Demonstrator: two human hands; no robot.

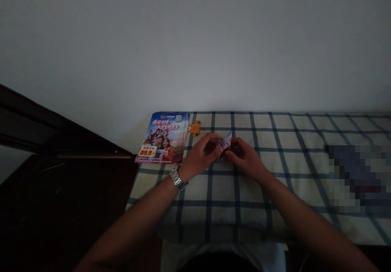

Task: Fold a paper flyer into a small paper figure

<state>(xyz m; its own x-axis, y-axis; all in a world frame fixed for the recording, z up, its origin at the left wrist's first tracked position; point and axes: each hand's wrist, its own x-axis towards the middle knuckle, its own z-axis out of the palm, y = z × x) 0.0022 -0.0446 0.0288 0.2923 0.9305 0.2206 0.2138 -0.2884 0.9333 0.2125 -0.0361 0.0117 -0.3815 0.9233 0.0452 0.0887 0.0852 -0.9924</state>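
Note:
Both my hands meet over a checked cloth [275, 170] in the middle of the view. My left hand [202, 154], with a metal watch [177, 178] on its wrist, and my right hand [244, 156] pinch a small folded piece of printed paper [225, 142] between their fingers. The paper is red, white and blue and stands tilted up between the fingertips. Much of it is hidden by my fingers.
A stack of colourful printed flyers [163, 137] lies on the cloth's left edge, with a small orange figure [194, 128] beside it. A blurred dark patch [357, 174] lies at right. A dark wooden surface [61, 190] sits left, a white wall behind.

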